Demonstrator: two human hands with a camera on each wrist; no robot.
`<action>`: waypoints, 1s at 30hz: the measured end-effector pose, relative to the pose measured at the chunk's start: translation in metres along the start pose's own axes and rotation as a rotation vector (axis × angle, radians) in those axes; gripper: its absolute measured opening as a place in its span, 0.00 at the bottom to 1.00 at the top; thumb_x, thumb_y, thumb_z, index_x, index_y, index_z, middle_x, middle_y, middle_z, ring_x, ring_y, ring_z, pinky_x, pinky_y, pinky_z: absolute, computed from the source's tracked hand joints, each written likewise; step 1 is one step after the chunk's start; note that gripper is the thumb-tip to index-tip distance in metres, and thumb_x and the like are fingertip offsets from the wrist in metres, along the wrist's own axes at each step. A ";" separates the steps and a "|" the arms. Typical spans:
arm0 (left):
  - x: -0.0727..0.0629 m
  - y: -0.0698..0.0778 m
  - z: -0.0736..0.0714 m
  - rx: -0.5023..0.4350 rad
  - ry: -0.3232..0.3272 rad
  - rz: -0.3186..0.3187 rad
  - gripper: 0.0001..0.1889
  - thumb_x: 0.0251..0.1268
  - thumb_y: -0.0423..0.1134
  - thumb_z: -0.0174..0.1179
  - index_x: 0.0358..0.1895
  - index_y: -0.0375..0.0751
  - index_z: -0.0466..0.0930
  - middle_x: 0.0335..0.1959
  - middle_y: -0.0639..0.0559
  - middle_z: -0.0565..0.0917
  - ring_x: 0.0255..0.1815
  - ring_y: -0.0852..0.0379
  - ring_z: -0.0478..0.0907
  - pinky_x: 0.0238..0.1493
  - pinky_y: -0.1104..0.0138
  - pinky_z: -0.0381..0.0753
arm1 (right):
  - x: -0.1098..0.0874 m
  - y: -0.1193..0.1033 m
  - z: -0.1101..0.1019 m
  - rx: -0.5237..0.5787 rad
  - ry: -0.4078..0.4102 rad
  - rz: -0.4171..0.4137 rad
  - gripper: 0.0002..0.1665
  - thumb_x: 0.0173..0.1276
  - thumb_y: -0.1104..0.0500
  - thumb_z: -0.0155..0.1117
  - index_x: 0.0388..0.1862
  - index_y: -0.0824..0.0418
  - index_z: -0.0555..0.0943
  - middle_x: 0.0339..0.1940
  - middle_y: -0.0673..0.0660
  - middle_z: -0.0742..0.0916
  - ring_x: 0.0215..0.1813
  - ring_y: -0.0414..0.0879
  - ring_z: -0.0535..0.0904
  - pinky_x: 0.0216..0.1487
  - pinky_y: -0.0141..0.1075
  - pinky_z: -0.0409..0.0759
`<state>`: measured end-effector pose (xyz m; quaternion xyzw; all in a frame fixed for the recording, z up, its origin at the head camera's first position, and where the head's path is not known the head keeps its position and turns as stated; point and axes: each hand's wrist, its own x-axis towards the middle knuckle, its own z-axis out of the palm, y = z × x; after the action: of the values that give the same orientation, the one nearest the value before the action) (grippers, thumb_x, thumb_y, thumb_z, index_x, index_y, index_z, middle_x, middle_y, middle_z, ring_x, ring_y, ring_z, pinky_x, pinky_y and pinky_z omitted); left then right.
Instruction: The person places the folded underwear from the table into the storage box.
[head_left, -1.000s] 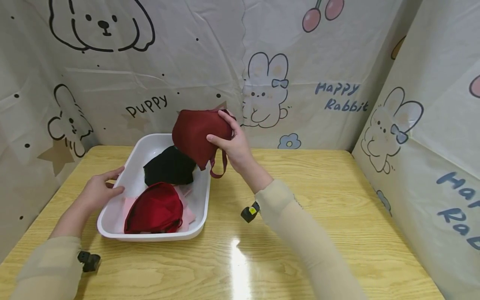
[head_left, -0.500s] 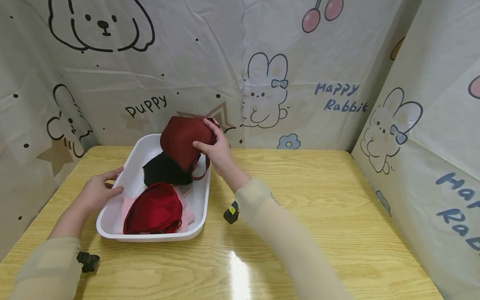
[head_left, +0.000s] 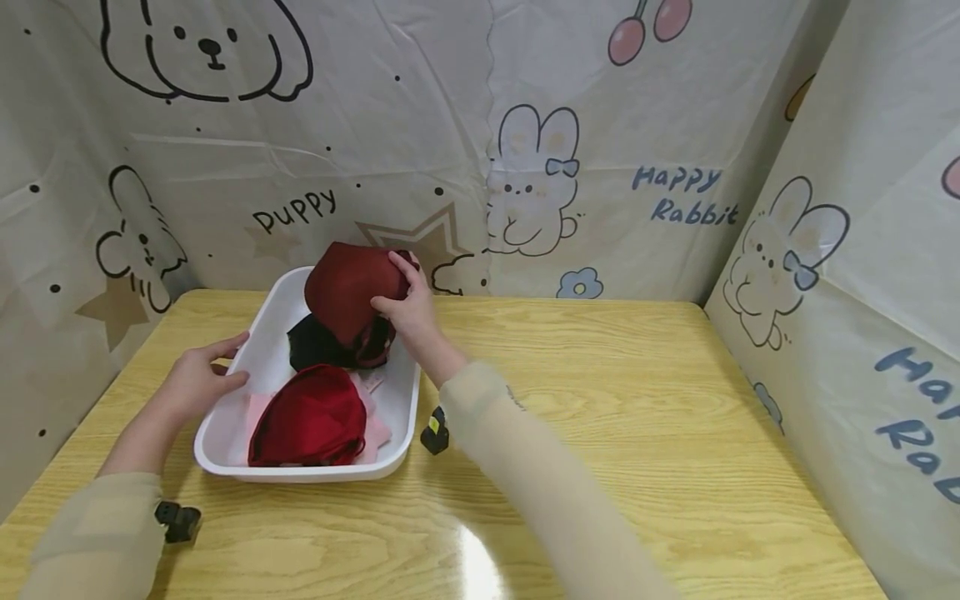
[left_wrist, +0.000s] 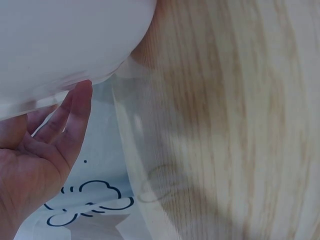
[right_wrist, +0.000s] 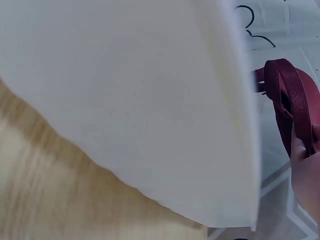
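My right hand (head_left: 412, 312) pinches a folded dark red bra (head_left: 345, 287) over the far end of a white plastic tub (head_left: 412, 417). Its cup points left and its strap dangles; in the right wrist view the dark red strap (right_wrist: 295, 95) loops near the thumb. Below it lies a black cloth garment (head_left: 311, 346), partly covered. A bright red bra (head_left: 311, 421) sits at the tub's near end, on top of pink cloth (head_left: 377, 433). My left hand (head_left: 197, 382) holds the tub's left rim, with fingertips against its side in the left wrist view.
The tub stands at the left of a wood-grain table (head_left: 600, 467). A printed curtain (head_left: 420, 125) hangs behind and at both sides. Small black cameras (head_left: 180, 522) sit at the wrists. The tub's wall (right_wrist: 150, 100) fills much of the right wrist view.
My right hand has moved left and slightly down with the dark red bra, from the tub's right edge to over the black garment. The left hand has stayed on the rim.
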<state>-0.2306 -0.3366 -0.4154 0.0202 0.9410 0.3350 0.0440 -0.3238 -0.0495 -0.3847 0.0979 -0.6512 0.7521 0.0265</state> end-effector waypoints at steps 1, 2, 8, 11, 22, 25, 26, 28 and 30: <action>0.000 -0.001 0.000 0.000 0.003 0.004 0.36 0.67 0.41 0.57 0.73 0.35 0.51 0.58 0.27 0.67 0.52 0.30 0.72 0.45 0.50 0.80 | 0.000 0.002 0.002 0.010 0.003 0.005 0.45 0.48 0.81 0.61 0.66 0.56 0.71 0.74 0.50 0.61 0.63 0.45 0.63 0.46 0.29 0.75; 0.000 -0.002 0.000 0.001 0.008 0.009 0.36 0.66 0.41 0.57 0.73 0.35 0.52 0.57 0.27 0.67 0.52 0.30 0.72 0.44 0.50 0.81 | 0.000 0.005 0.005 0.021 0.003 0.015 0.45 0.48 0.82 0.60 0.66 0.56 0.71 0.73 0.50 0.62 0.61 0.45 0.65 0.43 0.28 0.75; -0.002 -0.003 -0.001 -0.002 0.024 0.024 0.35 0.65 0.38 0.58 0.72 0.33 0.53 0.56 0.27 0.68 0.51 0.30 0.74 0.44 0.51 0.81 | -0.003 0.019 0.015 0.025 -0.017 0.071 0.46 0.48 0.82 0.58 0.66 0.54 0.71 0.66 0.50 0.68 0.51 0.44 0.68 0.30 0.28 0.74; -0.001 -0.002 -0.001 -0.003 0.028 0.028 0.35 0.65 0.38 0.58 0.72 0.33 0.54 0.56 0.27 0.68 0.51 0.29 0.74 0.44 0.51 0.80 | -0.004 0.026 0.016 -0.026 -0.029 0.075 0.46 0.47 0.82 0.59 0.66 0.54 0.70 0.67 0.51 0.68 0.52 0.45 0.68 0.34 0.29 0.76; 0.001 -0.001 0.000 -0.006 0.025 0.062 0.34 0.65 0.36 0.58 0.71 0.30 0.54 0.54 0.26 0.70 0.48 0.30 0.76 0.39 0.56 0.82 | -0.006 0.029 0.013 -0.261 -0.140 0.126 0.46 0.56 0.75 0.65 0.72 0.52 0.63 0.76 0.54 0.57 0.72 0.47 0.57 0.66 0.36 0.65; 0.001 -0.001 0.000 -0.014 0.021 0.061 0.34 0.65 0.36 0.57 0.71 0.31 0.54 0.54 0.26 0.69 0.49 0.29 0.75 0.40 0.56 0.81 | -0.005 0.030 0.013 -0.284 -0.174 0.142 0.46 0.57 0.75 0.65 0.72 0.53 0.62 0.77 0.54 0.54 0.74 0.47 0.54 0.65 0.36 0.67; 0.001 -0.001 0.000 -0.014 0.022 0.061 0.34 0.65 0.36 0.58 0.71 0.31 0.54 0.54 0.26 0.69 0.49 0.29 0.75 0.39 0.56 0.81 | -0.004 0.030 0.013 -0.291 -0.182 0.148 0.46 0.57 0.74 0.65 0.72 0.52 0.62 0.77 0.54 0.53 0.74 0.48 0.53 0.66 0.35 0.66; 0.001 -0.001 0.000 -0.014 0.022 0.058 0.35 0.65 0.36 0.58 0.71 0.31 0.54 0.54 0.26 0.69 0.49 0.30 0.75 0.40 0.56 0.81 | -0.004 0.031 0.013 -0.304 -0.196 0.156 0.46 0.57 0.74 0.65 0.72 0.52 0.62 0.77 0.54 0.53 0.74 0.48 0.53 0.65 0.34 0.67; 0.001 -0.001 0.001 -0.012 0.023 0.056 0.35 0.64 0.36 0.58 0.71 0.31 0.54 0.54 0.26 0.69 0.49 0.30 0.75 0.40 0.55 0.81 | -0.003 0.033 0.013 -0.279 -0.209 0.176 0.46 0.57 0.75 0.65 0.72 0.52 0.62 0.77 0.54 0.52 0.73 0.50 0.55 0.62 0.37 0.71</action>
<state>-0.2319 -0.3369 -0.4166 0.0426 0.9385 0.3418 0.0241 -0.3250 -0.0671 -0.4152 0.1135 -0.7542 0.6399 -0.0937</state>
